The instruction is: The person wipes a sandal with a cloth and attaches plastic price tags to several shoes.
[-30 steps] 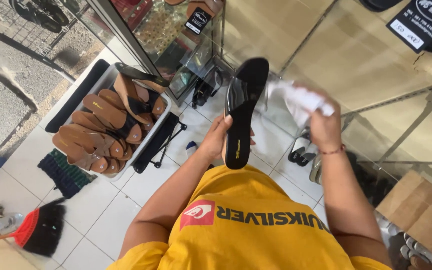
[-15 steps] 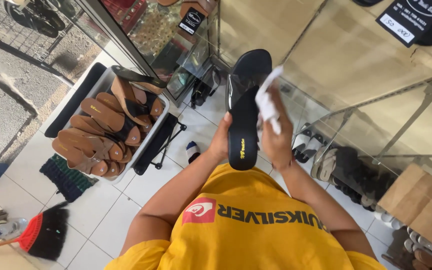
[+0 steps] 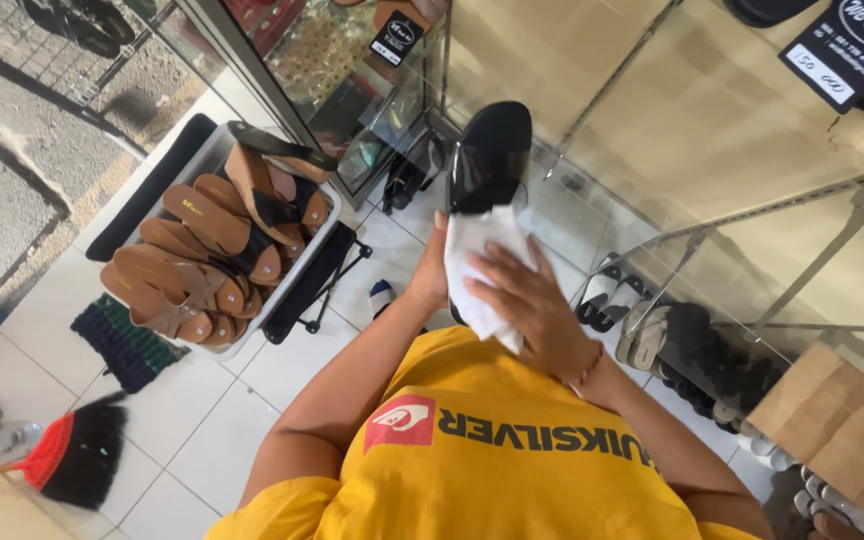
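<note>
**Hands on a black sandal with a white cloth**

Both hands meet in the middle of the frame, above the yellow shirt (image 3: 512, 450). The left hand (image 3: 432, 272) is closed around the lower part of a black sandal (image 3: 492, 155) and holds it upright, with the sole side facing the camera; most of this hand is hidden behind the cloth, so only the thumb side shows. The right hand (image 3: 532, 300) lies flat with fingers spread and pressed on a white cloth (image 3: 477, 265), which covers the lower half of the sandal. The upper half of the sandal stays visible, dark and a little shiny, just above the cloth.

At the left of the frame a grey bin (image 3: 207, 165) stands on the white tiled floor (image 3: 202, 420), and it is full of brown sandals (image 3: 202, 250) stacked on their edges. Beside the bin, toward the lower left, lies a dark striped mat (image 3: 117, 340). In the lower left corner there is a broom (image 3: 72, 455) with a red base and black bristles.

Behind the hands, in the upper middle, stands a glass display case (image 3: 352, 60) with a metal frame. At the right of the frame, glass shelves (image 3: 732, 130) run across, and under them, near the floor, several pairs of shoes (image 3: 672, 340) stand in a row. A light wooden box (image 3: 832, 420) sits at the lower right.
</note>
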